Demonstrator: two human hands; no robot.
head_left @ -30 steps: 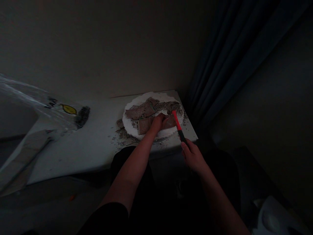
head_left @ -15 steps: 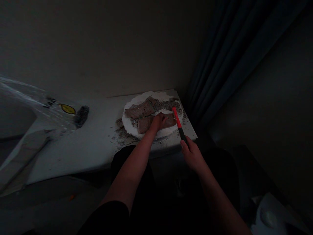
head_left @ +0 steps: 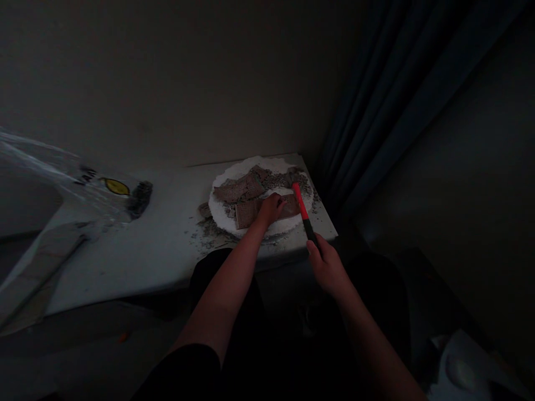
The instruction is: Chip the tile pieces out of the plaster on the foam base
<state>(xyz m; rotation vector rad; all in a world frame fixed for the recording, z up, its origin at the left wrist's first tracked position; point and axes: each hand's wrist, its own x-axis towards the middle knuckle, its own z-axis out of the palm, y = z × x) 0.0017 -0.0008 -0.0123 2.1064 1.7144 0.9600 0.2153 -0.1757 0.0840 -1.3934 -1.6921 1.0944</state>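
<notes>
A white round foam slab [head_left: 259, 229] lies at the right end of a white table [head_left: 159, 250]. Brown flat broken pieces [head_left: 240, 189] and grey rubble lie on it. My left hand [head_left: 271, 208] presses down on one brown piece [head_left: 246, 213], fingers curled over it. My right hand [head_left: 328, 267] grips the black end of a hammer with a red handle [head_left: 300, 204]. The hammer head [head_left: 291, 176] rests on the rubble at the slab's far right.
A clear plastic bag [head_left: 62, 184] with a yellow label lies at the table's left end. Crumbs are scattered in front of the slab. A dark curtain [head_left: 376, 111] hangs to the right. A pale object [head_left: 463, 367] sits low at right.
The hammer has bobbed slightly over the rubble, its head now a little farther left. My left hand stays on the brown piece.
</notes>
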